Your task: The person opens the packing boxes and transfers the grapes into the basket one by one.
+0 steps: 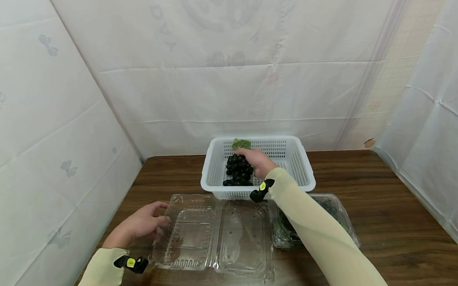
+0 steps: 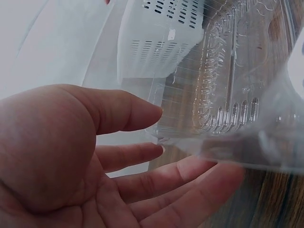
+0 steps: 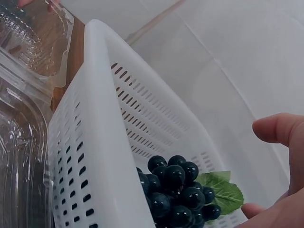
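A bunch of dark grapes (image 1: pixel 239 170) with a green leaf (image 1: pixel 241 144) lies in the white perforated basket (image 1: pixel 304 164). My right hand (image 1: pixel 256 159) reaches over the basket's rim beside the bunch; in the right wrist view its thumb and a finger are spread apart near the leaf (image 3: pixel 223 194), with nothing between them. An unfolded clear plastic clamshell box (image 1: pixel 193 232) lies in front of the basket. At its left edge is my left hand (image 1: pixel 145 222), fingers loosely bent and thumb apart, fingertips right at the thin plastic rim in the left wrist view.
A second clear plastic box (image 1: pixel 341 212), with dark grapes inside, stands to the right, partly hidden under my right forearm. The brown wooden table (image 1: pixel 391 225) meets white sheeting (image 1: pixel 194 97) at the back and both sides.
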`<state>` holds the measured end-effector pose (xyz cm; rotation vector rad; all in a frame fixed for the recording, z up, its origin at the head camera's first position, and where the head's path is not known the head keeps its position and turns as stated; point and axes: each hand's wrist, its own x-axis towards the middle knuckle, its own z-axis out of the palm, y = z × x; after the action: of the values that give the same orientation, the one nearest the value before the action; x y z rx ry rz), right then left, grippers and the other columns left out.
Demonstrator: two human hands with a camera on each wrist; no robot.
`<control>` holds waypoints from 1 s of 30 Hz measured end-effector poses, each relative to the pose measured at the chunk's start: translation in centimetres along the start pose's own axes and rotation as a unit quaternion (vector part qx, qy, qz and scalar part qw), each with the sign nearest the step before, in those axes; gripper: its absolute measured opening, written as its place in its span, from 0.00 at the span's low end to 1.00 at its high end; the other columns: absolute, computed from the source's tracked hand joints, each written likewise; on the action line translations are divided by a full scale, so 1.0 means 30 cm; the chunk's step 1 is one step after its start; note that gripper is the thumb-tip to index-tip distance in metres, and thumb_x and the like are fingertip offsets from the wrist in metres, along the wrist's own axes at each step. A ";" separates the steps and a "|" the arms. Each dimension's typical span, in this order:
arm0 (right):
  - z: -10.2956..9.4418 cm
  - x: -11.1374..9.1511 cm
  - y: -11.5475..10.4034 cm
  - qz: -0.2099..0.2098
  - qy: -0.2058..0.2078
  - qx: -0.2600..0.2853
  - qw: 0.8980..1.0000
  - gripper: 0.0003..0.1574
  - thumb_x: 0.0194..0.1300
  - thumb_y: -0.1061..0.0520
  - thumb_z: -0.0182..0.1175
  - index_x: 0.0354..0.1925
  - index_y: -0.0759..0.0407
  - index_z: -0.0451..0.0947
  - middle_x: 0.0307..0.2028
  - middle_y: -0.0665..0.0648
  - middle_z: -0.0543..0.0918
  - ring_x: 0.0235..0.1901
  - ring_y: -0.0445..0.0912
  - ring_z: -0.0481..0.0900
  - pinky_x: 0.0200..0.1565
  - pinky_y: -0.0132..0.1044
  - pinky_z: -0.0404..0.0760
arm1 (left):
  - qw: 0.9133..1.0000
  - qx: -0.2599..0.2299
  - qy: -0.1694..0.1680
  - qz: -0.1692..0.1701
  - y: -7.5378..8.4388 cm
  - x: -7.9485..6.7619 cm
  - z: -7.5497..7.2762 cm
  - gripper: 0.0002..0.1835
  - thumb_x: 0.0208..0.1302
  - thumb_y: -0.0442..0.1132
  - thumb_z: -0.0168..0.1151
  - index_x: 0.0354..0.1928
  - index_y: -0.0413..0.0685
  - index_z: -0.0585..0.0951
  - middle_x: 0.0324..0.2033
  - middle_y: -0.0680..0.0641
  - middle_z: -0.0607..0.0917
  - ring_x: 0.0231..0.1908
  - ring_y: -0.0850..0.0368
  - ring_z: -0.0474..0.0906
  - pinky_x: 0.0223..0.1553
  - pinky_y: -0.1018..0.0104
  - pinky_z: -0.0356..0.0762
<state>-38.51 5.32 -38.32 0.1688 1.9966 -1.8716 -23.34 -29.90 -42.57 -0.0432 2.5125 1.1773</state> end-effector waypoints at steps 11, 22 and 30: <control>-0.045 -0.087 -0.006 -0.062 0.005 -0.040 0.997 0.54 0.71 0.41 0.63 0.81 0.53 0.46 0.80 0.59 0.51 0.79 0.56 0.53 0.76 0.60 0.59 | 0.979 0.182 0.086 0.032 0.058 -0.024 -0.002 0.31 0.74 0.42 0.58 0.72 0.33 0.65 0.54 0.30 0.82 0.50 0.37 0.82 0.44 0.46 0.82; -0.107 -0.191 0.010 -0.110 0.022 -0.082 0.990 0.47 0.71 0.43 0.63 0.78 0.52 0.55 0.79 0.63 0.55 0.76 0.58 0.59 0.73 0.58 0.66 | 0.946 0.232 0.187 0.130 0.170 -0.072 0.061 0.30 0.73 0.40 0.61 0.70 0.33 0.67 0.59 0.29 0.76 0.57 0.32 0.77 0.52 0.39 0.78; -0.174 -0.250 0.027 -0.132 -0.005 -0.058 0.990 0.42 0.75 0.46 0.59 0.77 0.58 0.55 0.77 0.63 0.59 0.78 0.57 0.56 0.75 0.57 0.63 | 0.926 0.210 0.225 0.219 0.212 -0.066 0.140 0.25 0.71 0.37 0.63 0.66 0.36 0.74 0.56 0.35 0.80 0.52 0.41 0.80 0.51 0.44 0.81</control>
<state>-32.42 11.85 -36.21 -0.1454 2.2025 -1.8974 -21.33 -22.85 -39.68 0.4256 3.2573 0.8017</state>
